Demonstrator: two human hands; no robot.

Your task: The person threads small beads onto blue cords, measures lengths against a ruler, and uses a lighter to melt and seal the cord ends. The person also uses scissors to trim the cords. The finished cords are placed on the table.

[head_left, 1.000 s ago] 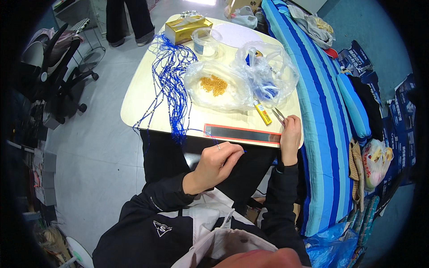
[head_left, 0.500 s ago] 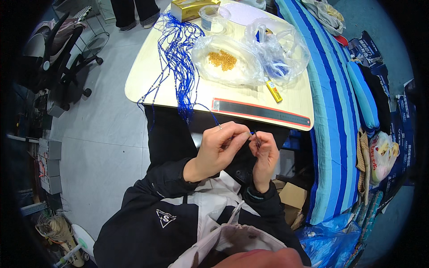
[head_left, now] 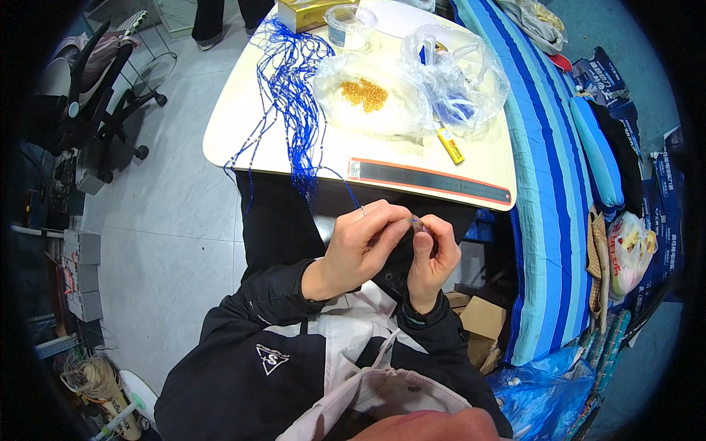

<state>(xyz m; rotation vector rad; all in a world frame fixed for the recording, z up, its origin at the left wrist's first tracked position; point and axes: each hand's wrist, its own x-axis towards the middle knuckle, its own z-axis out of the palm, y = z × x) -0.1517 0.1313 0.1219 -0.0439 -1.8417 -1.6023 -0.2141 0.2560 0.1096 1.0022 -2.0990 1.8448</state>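
My left hand (head_left: 365, 246) and my right hand (head_left: 432, 252) meet over my lap, just below the table edge. Their fingertips pinch a thin blue cord (head_left: 351, 192) that runs up to a bundle of blue cords (head_left: 296, 88) lying on the cream table (head_left: 235, 121). My right fingers also grip a small slim tool, too small to make out. On the table lie a long dark ruler with an orange edge (head_left: 430, 181), a yellow lighter (head_left: 451, 145) and a clear bag of gold beads (head_left: 364, 94).
Another clear plastic bag (head_left: 456, 81) with blue contents, a round clear tub (head_left: 351, 26) and a gold box (head_left: 318, 10) sit further back. A blue striped mattress (head_left: 548, 184) runs along the right. An office chair (head_left: 95, 103) stands left. Another person's legs (head_left: 224, 15) are beyond the table.
My right hand left the table edge by the ruler and came down to my lap. Both hands have joined there on the blue cord.
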